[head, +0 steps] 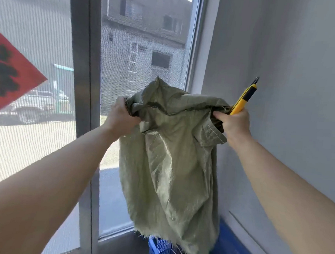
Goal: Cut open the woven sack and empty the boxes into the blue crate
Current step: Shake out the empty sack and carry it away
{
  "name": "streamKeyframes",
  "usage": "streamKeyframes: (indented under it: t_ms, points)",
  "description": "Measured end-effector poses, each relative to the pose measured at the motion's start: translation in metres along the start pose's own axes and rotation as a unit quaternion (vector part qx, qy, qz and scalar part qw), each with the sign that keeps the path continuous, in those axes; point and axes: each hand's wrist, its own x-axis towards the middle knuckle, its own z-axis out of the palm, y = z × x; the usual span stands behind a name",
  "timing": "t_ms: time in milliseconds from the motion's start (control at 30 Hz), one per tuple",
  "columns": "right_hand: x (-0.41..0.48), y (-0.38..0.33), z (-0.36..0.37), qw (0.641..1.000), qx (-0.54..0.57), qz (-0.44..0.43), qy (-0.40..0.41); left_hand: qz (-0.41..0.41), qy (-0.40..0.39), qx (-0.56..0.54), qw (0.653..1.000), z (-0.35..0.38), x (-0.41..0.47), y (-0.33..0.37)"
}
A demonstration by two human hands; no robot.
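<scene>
While our left hand (pixel 122 113) and knife-bearing right hand (pixel 233 123) clench the upended woven sack (pixel 170 166), its exposed blade may nick us above the blue crate (pixel 159 248).

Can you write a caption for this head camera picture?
Both hands hold the green sack upside down above the blue crate.

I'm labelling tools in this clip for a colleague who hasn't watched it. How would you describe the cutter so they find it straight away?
Start at the plain grey wall right of the window. In front of it the right hand grips a corner of the hanging green woven sack, and the utility knife sticks up out of that same fist. It is the only yellow-and-black thing here, slim and angled up to the right.
</scene>
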Motion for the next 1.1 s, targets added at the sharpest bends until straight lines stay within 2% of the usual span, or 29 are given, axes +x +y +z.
streamKeyframes:
  t_ms: [467,733,933,1100]
  points:
    - [-0.125,-0.065,0.128,0.971,0.109,-0.017,-0.214,-0.091,0.195,0.037,0.976,-0.199,-0.141,-0.025]
    - [-0.164,-0.117,0.153,0.962,0.156,-0.016,-0.223,-0.086,0.234,0.066,0.966,-0.265,-0.171,0.004]
    - [-0.233,-0.129,0.165,0.948,0.166,0.014,-0.271,-0.108,0.259,0.124,0.952,-0.32,-0.23,-0.002]
    - [-0.306,-0.136,0.197,0.92,0.196,0.046,-0.336,-0.157,0.293,0.157,0.93,-0.376,-0.296,-0.017]
